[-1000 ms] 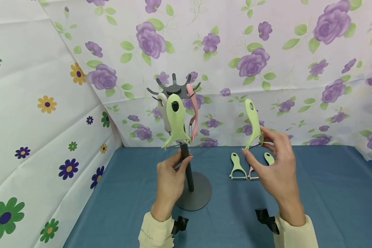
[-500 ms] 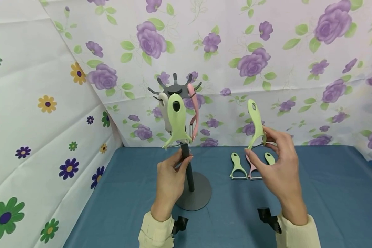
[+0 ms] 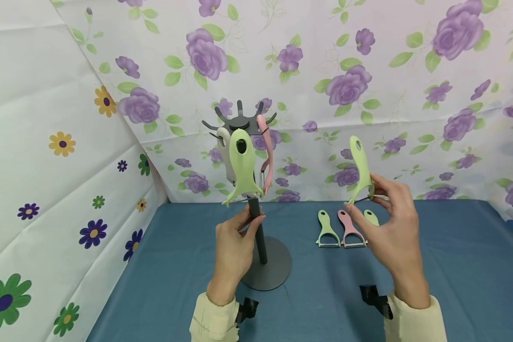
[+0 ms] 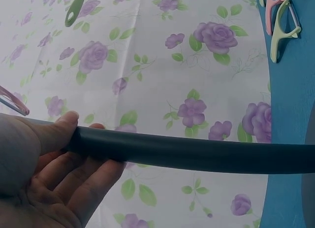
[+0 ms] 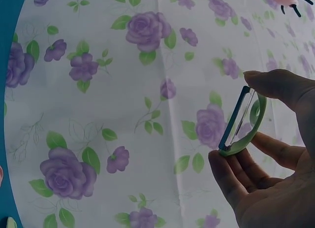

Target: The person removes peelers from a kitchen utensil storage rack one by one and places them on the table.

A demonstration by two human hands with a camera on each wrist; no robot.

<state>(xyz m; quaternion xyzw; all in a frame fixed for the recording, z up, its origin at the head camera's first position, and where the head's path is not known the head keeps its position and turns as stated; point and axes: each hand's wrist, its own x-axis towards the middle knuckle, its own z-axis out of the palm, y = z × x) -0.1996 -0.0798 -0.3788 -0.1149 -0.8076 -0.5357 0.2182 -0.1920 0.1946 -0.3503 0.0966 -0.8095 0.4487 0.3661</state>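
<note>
Here, left hand (image 3: 235,243) round dark pole (image 3: 261,244), right hand (image 3: 392,230) round green peeler (image 3: 361,164), dim blade (image 5: 235,117) apparently metal.

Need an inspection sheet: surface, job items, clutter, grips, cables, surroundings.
Surface: blue tabletop.
Job's things: dark stand with hung green peeler, hung pink peeler and partly hidden white peeler; lying green peeler, lying pink peeler, second lying green peeler, partly hidden.
Clutter: nothing seen.
Left grip: holds stand's pole below hung peelers.
Right grip: pinches raised green peeler at blade end, handle up.
Cables: nothing seen.
Surroundings: floral sheets behind and left.
</note>
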